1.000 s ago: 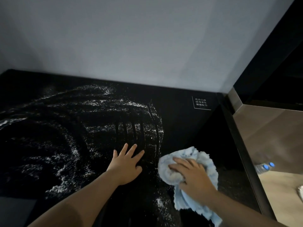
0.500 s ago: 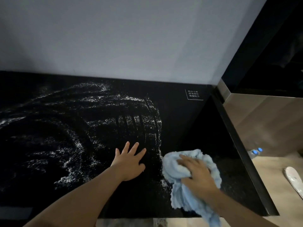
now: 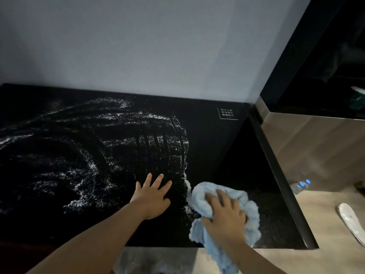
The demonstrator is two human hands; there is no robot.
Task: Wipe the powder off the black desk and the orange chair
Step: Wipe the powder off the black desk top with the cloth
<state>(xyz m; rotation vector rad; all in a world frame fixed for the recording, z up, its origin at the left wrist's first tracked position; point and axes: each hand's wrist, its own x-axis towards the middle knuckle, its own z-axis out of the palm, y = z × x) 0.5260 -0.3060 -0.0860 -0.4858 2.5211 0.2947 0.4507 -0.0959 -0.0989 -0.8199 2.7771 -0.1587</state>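
Head view: my R fingers (image 3: 219, 195) are curled over the bunched blue cloth (image 3: 251, 224), pressing it onto the black worktop (image 3: 227, 155) near the front edge, w/ a tail of cloth hanging off that edge. My L fingers (image 3: 158, 179) are straight & spread, flat on the worktop just beside the cloth, holding nothing. The powder (image 3: 118, 143) lies mostly left of both hands, in swirls & streaks reaching twd the back wall (image 3: 158, 46); a small ridge touches the cloth's left side. No orange chair in view.

To do this well, I reckon: even pressure, overlapping passes, gather powder into the cloth, not over the edge.

R hand (image 3: 225, 214) comes in from lower right, palm down. L hand (image 3: 152, 196) comes in from lower left, palm down as a brace.
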